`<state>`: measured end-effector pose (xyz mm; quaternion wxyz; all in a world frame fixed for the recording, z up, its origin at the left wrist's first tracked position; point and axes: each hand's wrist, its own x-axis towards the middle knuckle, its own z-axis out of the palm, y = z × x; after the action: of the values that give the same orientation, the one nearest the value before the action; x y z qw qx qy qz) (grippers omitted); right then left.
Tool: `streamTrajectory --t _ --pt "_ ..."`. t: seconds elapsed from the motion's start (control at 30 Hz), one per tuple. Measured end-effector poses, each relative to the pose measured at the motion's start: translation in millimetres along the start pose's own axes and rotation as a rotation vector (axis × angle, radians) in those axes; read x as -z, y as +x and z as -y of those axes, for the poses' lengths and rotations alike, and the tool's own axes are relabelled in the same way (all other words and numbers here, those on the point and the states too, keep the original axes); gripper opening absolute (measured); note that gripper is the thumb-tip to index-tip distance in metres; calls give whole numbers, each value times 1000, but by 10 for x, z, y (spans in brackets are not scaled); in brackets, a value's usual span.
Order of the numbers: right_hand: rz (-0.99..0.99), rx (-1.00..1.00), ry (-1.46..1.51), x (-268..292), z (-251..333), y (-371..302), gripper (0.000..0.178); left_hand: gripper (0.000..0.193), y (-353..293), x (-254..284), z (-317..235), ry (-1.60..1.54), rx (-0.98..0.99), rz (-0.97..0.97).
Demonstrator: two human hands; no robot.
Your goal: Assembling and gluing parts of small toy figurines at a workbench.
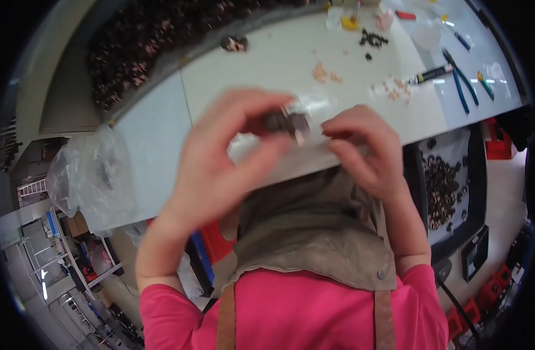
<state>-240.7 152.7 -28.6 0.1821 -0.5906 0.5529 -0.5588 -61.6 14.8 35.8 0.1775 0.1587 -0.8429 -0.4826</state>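
My left hand (212,154) is closed around a small dark part (288,123) with lighter, pinkish bits, held above the near edge of the white table (250,76). Motion smears both the hand and the part, so its kind cannot be made out. Just to the right, apart from that part, my right hand (369,149) has its thumb and forefinger drawn together. Something dark and tiny seems to sit between those fingertips, too small to name. A similar dark part (234,44) lies on the table beyond my hands.
A large heap of dark parts (156,44) fills the far left. Beige bits (320,73), black pieces (373,39), a marker-like tube (434,74) and pliers (461,81) lie right. Clear plastic bag (95,172) hangs left; a black tray (480,204) of parts stands lower right.
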Motion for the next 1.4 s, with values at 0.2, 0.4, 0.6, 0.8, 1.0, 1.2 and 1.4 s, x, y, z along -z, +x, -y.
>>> streamTrajectory --t 0.2,0.4,0.6,0.8,1.0,1.2,1.4 --pt "193 -245 410 167 131 -606 47 39 -605 -872 10 -549 286 -14" --pt "61 -504 409 -240 190 -1048 43 33 -857 -1066 267 -555 357 -72" --pt "1 -525 486 -482 212 -1068 39 34 -1012 -909 401 -474 305 -63" --pt "-20 -558 545 -684 190 -1082 37 37 -1142 -810 472 -690 396 -56" --pt "-31 -569 508 -774 163 -1079 35 37 -1133 -792 493 -904 552 -38" --pt "-67 -475 386 -845 128 -1104 35 34 -1184 -820 597 -935 598 -10" --pt "61 -477 264 -821 161 -1108 40 34 -1213 -847 617 -949 618 -12"
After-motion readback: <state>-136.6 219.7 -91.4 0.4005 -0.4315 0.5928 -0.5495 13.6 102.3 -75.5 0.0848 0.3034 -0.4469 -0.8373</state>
